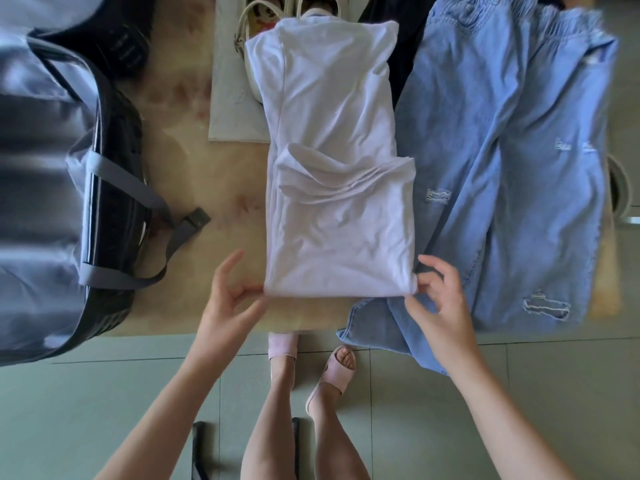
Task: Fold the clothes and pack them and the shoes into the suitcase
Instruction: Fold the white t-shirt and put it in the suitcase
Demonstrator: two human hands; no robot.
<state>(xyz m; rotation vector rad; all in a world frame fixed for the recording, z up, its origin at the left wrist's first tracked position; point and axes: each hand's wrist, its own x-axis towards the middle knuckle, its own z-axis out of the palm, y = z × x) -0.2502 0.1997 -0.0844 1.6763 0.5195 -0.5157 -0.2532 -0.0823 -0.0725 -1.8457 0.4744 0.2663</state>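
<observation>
A white shirt [332, 161], folded into a long strip, lies down the middle of the table. My left hand [228, 292] touches its near left corner with thumb and fingertips, the other fingers spread. My right hand [436, 289] pinches the near right corner. Light blue ripped jeans [512, 168] lie spread on the right, hanging over the table's front edge. An open suitcase [62, 188] with grey lining and straps fills the left. Cream sandals [277, 15] stand at the far edge, partly under the shirt.
A white cloth bag [232, 98] lies under the sandals. A dark garment [401, 64] shows between shirt and jeans. The beige table [194, 168] ends at a front edge near my legs and slippers. A loose suitcase strap buckle [197, 218] rests on the table.
</observation>
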